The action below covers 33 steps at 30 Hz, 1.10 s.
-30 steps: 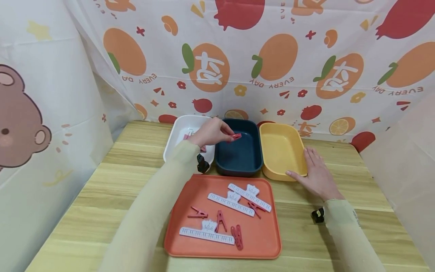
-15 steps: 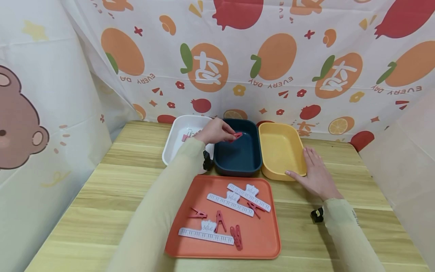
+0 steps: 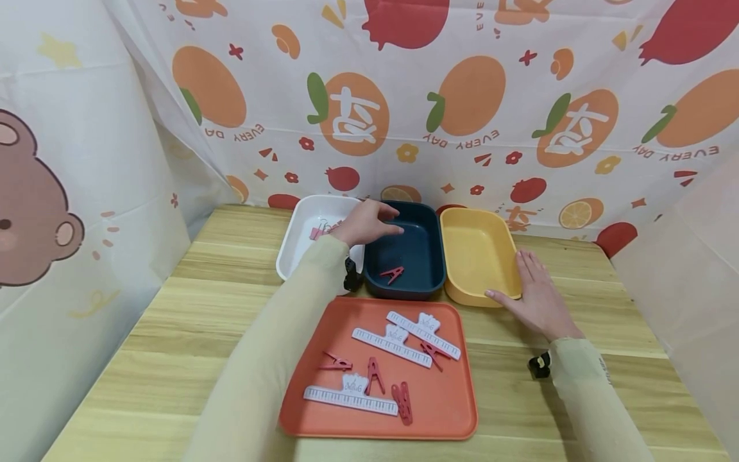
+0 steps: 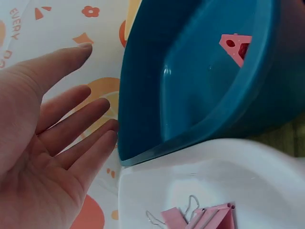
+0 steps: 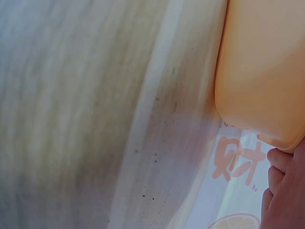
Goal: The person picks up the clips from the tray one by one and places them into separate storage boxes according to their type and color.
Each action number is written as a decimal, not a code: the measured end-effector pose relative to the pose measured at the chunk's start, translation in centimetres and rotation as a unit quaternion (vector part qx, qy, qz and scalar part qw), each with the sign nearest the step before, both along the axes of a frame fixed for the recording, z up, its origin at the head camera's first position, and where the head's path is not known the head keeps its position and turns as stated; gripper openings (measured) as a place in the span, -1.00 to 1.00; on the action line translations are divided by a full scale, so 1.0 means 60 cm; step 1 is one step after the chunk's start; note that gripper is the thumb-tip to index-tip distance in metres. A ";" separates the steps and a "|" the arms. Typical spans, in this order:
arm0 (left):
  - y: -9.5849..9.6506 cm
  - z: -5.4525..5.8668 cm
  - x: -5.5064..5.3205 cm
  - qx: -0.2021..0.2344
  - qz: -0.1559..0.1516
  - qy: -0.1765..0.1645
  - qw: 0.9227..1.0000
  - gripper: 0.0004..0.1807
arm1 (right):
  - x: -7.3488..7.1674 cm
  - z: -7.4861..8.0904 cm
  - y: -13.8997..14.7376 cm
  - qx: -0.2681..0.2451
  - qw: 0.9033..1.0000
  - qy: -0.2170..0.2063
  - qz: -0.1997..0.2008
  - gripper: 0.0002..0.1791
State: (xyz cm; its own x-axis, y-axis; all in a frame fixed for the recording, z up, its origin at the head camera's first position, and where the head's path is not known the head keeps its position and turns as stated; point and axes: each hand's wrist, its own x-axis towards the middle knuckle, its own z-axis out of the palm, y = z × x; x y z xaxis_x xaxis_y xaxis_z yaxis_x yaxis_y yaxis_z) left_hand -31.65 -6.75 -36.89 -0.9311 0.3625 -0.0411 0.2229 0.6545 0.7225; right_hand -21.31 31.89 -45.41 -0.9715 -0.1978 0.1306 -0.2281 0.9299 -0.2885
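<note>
My left hand (image 3: 369,223) hovers over the left side of the dark blue bin (image 3: 437,256), fingers and thumb apart with nothing between them. Inside that bin lies a red clothespin (image 3: 393,274), which also shows as a pink-red clothespin (image 4: 237,46) in the left wrist view. My right hand (image 3: 539,295) rests against the right side of the yellow bin (image 3: 479,253), its thumb at the front rim and its fingers along the outer wall. In the right wrist view, part of the right hand (image 5: 288,191) touches the bin's edge.
A white bin (image 3: 291,247) at the left holds pink binder clips (image 4: 214,217). In front, an orange tray (image 3: 444,410) carries several red clothespins (image 3: 375,374) and white piano-print ruler clips (image 3: 351,399). A patterned cloth (image 3: 277,83) hangs behind the wooden table (image 3: 156,346).
My left hand has let go of the clothespin, which has dropped to the near part of the dark blue bin. The left fingers have spread apart. My right hand stays at the yellow bin.
</note>
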 end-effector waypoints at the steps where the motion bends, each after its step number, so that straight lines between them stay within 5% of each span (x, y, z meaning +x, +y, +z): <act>1: 0.000 0.001 0.001 -0.001 0.000 0.004 1.000 -0.43 | 0.000 0.000 0.000 0.000 1.000 0.000 0.000 0.24; 14: 0.001 0.026 0.028 0.010 -0.021 0.036 0.999 -0.43 | 0.000 -0.002 0.002 -0.002 1.000 0.001 0.002 0.24; 33: 0.025 0.034 0.089 -0.021 -0.082 0.081 0.993 -0.41 | -0.001 -0.004 0.002 -0.005 1.000 -0.005 -0.001 0.25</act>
State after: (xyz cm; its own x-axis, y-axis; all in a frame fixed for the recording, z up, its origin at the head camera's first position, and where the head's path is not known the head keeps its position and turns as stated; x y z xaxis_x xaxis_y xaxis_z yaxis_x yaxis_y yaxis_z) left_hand -26.30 -5.28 -34.83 -0.8548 0.5118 0.0861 0.4404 0.6276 0.6420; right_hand -21.39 32.04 -45.62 -0.9732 -0.1941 0.1236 -0.2231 0.9273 -0.3006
